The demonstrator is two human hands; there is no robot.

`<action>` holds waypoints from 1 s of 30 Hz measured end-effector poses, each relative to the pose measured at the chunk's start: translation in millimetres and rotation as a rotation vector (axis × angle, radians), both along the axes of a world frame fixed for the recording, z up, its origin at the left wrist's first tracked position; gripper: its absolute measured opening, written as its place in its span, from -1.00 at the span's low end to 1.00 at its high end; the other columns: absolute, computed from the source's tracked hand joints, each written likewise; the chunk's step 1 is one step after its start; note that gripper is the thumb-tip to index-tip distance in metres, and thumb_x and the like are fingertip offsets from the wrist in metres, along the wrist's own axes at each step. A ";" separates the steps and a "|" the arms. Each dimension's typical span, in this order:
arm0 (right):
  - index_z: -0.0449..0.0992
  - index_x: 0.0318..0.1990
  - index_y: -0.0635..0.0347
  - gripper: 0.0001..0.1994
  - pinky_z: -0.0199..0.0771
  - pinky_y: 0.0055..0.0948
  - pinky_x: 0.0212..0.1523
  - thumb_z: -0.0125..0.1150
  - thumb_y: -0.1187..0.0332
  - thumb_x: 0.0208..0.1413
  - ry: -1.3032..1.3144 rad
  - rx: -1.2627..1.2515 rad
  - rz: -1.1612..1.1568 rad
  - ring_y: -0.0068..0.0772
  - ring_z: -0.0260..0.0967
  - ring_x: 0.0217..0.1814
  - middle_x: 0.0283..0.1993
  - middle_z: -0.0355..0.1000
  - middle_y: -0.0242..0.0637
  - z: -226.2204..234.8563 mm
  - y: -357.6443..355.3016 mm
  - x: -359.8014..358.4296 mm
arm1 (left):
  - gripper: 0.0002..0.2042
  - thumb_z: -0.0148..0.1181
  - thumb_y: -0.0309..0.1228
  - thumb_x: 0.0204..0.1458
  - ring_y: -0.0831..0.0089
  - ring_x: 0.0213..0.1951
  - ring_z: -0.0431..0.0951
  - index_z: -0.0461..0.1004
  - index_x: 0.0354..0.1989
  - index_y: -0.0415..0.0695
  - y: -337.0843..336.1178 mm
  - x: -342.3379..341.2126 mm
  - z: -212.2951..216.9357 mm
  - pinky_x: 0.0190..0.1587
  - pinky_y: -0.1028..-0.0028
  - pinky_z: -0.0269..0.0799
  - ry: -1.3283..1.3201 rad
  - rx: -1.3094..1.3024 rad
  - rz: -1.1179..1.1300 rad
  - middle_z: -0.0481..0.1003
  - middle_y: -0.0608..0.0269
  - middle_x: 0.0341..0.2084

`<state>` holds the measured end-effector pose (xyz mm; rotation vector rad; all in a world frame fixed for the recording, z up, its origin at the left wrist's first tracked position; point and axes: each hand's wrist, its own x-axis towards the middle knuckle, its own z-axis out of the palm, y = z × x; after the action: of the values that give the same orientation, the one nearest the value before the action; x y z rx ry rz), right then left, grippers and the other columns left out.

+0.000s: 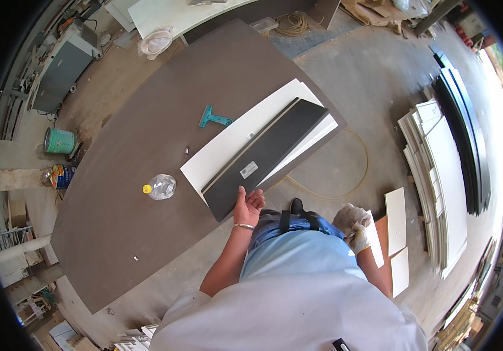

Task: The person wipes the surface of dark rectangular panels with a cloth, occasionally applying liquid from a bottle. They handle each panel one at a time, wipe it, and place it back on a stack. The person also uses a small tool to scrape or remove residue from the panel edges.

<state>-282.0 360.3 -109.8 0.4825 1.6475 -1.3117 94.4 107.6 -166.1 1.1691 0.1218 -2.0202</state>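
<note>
A dark grey panel (275, 155) with a small white label lies slantwise over white panels (228, 155) on the brown table. At its near edge is my bare left hand (249, 205), palm partly up, thumb and fingers apart; whether it touches the panel I cannot tell. My right hand (359, 240), in a white glove, hangs low beside my body, closed on a greyish cloth (349, 217). A teal scraper (214, 117) rests past the white panels' left edge. Left of the panels sits a clear bottle (162, 187) with a yellow cap.
The brown tabletop (122, 234) spreads ahead and left. Stacked white panels (438, 175) and dark panels (462, 134) stand on the floor at right. Nearer are smaller white boards (396, 222). A hose (364, 169) loops over the floor. A green bucket (60, 141) stands far left.
</note>
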 end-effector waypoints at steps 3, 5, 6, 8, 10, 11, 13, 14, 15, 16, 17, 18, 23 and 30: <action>0.45 -0.18 0.12 -0.83 0.32 -0.41 -0.70 0.16 0.45 0.04 -0.073 0.034 -0.020 -0.34 0.35 -0.69 -0.53 0.38 -0.32 -22.9 20.9 -5.6 | -0.41 0.23 0.28 0.23 0.25 -0.32 0.73 0.56 -0.18 -0.12 6.7 3.4 1.0 -0.25 0.26 0.66 -0.197 0.088 -0.030 0.73 0.09 -0.19; 0.45 -0.20 0.11 -0.85 0.33 -0.40 -0.69 0.15 0.44 0.04 -0.075 0.043 -0.018 -0.34 0.37 -0.67 -0.51 0.40 -0.30 -32.4 29.7 -9.0 | -0.39 0.23 0.30 0.23 0.27 -0.34 0.73 0.56 -0.16 -0.13 9.5 -3.3 0.3 -0.27 0.27 0.67 -0.359 0.399 -0.010 0.72 0.11 -0.23; 0.44 -0.21 0.11 -0.85 0.33 -0.39 -0.69 0.15 0.44 0.04 -0.072 0.041 -0.016 -0.32 0.37 -0.66 -0.50 0.40 -0.29 -35.0 32.3 -10.4 | -0.47 0.26 0.19 0.28 0.32 -0.36 0.70 0.55 -0.12 -0.13 11.7 -8.5 0.8 -0.28 0.23 0.66 -0.402 0.346 -0.049 0.69 0.18 -0.32; 0.43 -0.13 0.11 -0.80 0.40 -0.31 -0.65 0.13 0.44 0.05 -0.109 0.014 -0.005 -0.24 0.42 -0.61 -0.44 0.43 -0.26 -34.8 34.4 -13.1 | -0.54 0.26 0.10 0.32 0.34 -0.31 0.70 0.55 -0.10 -0.13 10.9 -16.3 4.2 -0.26 0.19 0.65 -0.462 0.071 -0.297 0.69 0.19 -0.29; 0.40 0.02 0.10 -0.68 0.52 -0.18 -0.58 0.12 0.45 0.06 -0.180 0.025 -0.027 -0.11 0.48 -0.52 -0.34 0.48 -0.20 -29.2 34.3 -14.9 | -0.69 0.26 -0.11 0.34 0.28 -0.13 0.69 0.55 -0.14 -0.14 3.8 -20.7 10.5 -0.04 0.02 0.59 -0.682 -0.135 -0.561 0.69 0.13 -0.15; 0.38 0.04 0.10 -0.66 0.49 -0.19 -0.60 0.11 0.44 0.06 -0.188 -0.017 0.029 -0.10 0.47 -0.54 -0.36 0.47 -0.19 -25.2 34.1 -15.5 | -0.69 0.25 -0.14 0.34 0.21 -0.02 0.66 0.54 -0.08 -0.17 -3.9 -21.1 13.7 0.06 -0.02 0.55 -1.004 -0.455 -0.589 0.66 0.06 -0.07; 0.34 0.09 0.10 -0.62 0.43 -0.20 -0.63 0.10 0.44 0.07 -0.166 0.032 0.056 -0.09 0.44 -0.57 -0.38 0.46 -0.17 -16.8 33.9 -17.4 | -0.67 0.24 -0.19 0.33 0.08 0.19 0.59 0.52 0.04 -0.21 -24.5 -21.2 18.5 0.27 -0.10 0.45 -1.631 -1.067 -0.629 0.60 -0.09 0.11; 0.35 0.02 0.11 -0.66 0.33 -0.24 -0.65 0.09 0.45 0.04 -0.174 0.050 0.059 -0.16 0.36 -0.63 -0.44 0.41 -0.21 -12.8 34.5 -18.4 | -0.56 0.20 -0.17 0.33 0.01 0.37 0.36 0.44 0.20 -0.26 -37.5 -23.0 18.9 0.42 -0.12 0.21 -1.820 -1.062 -0.675 0.42 -0.17 0.30; 0.36 -0.05 0.11 -0.70 0.24 -0.28 -0.68 0.09 0.45 0.01 -0.172 0.050 0.068 -0.23 0.28 -0.69 -0.49 0.36 -0.25 -8.9 35.5 -20.1 | -0.44 0.16 -0.15 0.34 -0.07 0.56 0.13 0.36 0.37 -0.30 -51.4 -26.5 17.9 0.57 -0.13 -0.02 -2.020 -1.098 -0.684 0.23 -0.24 0.48; 0.37 -0.12 0.11 -0.74 0.14 -0.32 -0.70 0.08 0.46 -0.02 -0.168 0.050 0.079 -0.29 0.20 -0.75 -0.55 0.31 -0.29 -5.4 37.4 -21.4 | -0.36 0.13 -0.11 0.35 -0.10 0.59 0.05 0.26 0.44 -0.32 -63.8 -30.6 16.2 0.59 -0.13 -0.09 -2.059 -1.013 -0.760 0.14 -0.24 0.53; 0.36 -0.12 0.11 -0.74 0.14 -0.33 -0.70 0.09 0.47 -0.02 -0.177 0.055 0.076 -0.31 0.18 -0.77 -0.56 0.30 -0.30 -1.7 39.6 -24.2 | -0.28 0.11 -0.06 0.35 -0.13 0.61 -0.04 0.15 0.50 -0.35 -76.4 -38.0 13.3 0.60 -0.13 -0.16 -2.104 -0.947 -0.828 0.06 -0.24 0.57; 0.35 -0.13 0.10 -0.74 0.13 -0.33 -0.70 0.09 0.48 -0.03 -0.179 0.053 0.073 -0.33 0.15 -0.78 -0.57 0.28 -0.31 1.6 42.8 -26.5 | -0.20 0.08 -0.02 0.36 -0.15 0.64 -0.13 0.05 0.57 -0.37 -89.5 -49.9 8.4 0.62 -0.13 -0.23 -2.121 -0.818 -0.980 -0.03 -0.24 0.61; 0.34 0.22 0.15 -0.43 0.44 -0.28 -0.57 0.07 0.55 -0.05 -0.024 0.056 -0.016 -0.24 0.46 -0.39 -0.19 0.44 -0.25 22.2 70.6 -48.6 | -0.17 0.08 0.05 0.35 -0.12 0.65 -0.13 0.08 0.56 -0.39 -146.8 -176.1 -6.8 0.63 -0.11 -0.29 -2.019 -0.921 -0.883 -0.01 -0.25 0.61; 0.17 0.55 -0.17 -0.07 0.67 -0.06 0.18 0.03 0.63 -0.11 0.072 0.075 -0.023 -0.08 0.47 0.32 0.34 0.38 -0.20 29.3 121.8 -100.0 | -0.22 0.27 -0.09 0.21 0.03 0.63 -0.02 0.17 0.60 0.06 -120.5 -404.1 21.0 0.62 -0.09 -0.12 -0.519 -1.954 -1.664 0.16 -0.05 0.57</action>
<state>-382.0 482.1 -80.5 0.5058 1.7608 -1.3007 -309.8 -13.0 -145.2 0.0602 -2.9736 -1.2701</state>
